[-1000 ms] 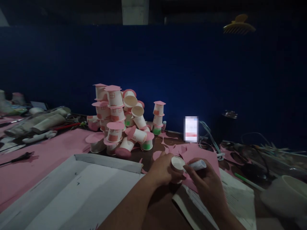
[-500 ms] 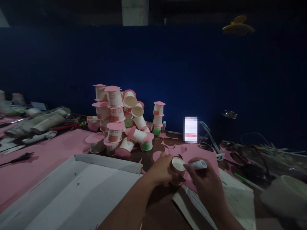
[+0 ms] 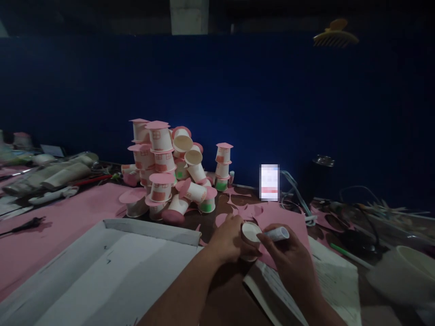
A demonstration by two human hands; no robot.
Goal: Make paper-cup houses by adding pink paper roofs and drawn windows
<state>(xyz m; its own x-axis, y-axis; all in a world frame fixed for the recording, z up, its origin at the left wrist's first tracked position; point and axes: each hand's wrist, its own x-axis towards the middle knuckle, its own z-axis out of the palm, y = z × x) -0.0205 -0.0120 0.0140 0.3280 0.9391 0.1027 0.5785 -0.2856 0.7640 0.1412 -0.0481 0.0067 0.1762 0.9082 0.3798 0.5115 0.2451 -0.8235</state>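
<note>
My left hand [image 3: 231, 237] is closed around a paper cup [image 3: 250, 232], which stands upside down over the dark table with its recessed bottom facing up. In my right hand [image 3: 292, 256] is a thick pale blue-white tube [image 3: 279, 233], pinched between thumb and fingers. Its near end points toward me; its other end is hidden by my fingers beside the cup's upper edge. My right thumb and fingertips are close to the cup's rim; contact is hard to tell. Beneath both hands lie a pink paper sheet [image 3: 283, 215] and a folded printed paper [image 3: 335, 280].
Several cups with pink paper roofs [image 3: 161, 179] are piled behind, beside a smaller stack [image 3: 222, 170]. A white box lid [image 3: 136, 271] lies at left. A blurred lit screen [image 3: 269, 182] leans at the blue partition [image 3: 272, 99]. A white cup [image 3: 390, 276] is at right.
The view has shifted slightly. My right hand and the tube have moved a little against the cup, while my left hand keeps the cup in nearly the same place.
</note>
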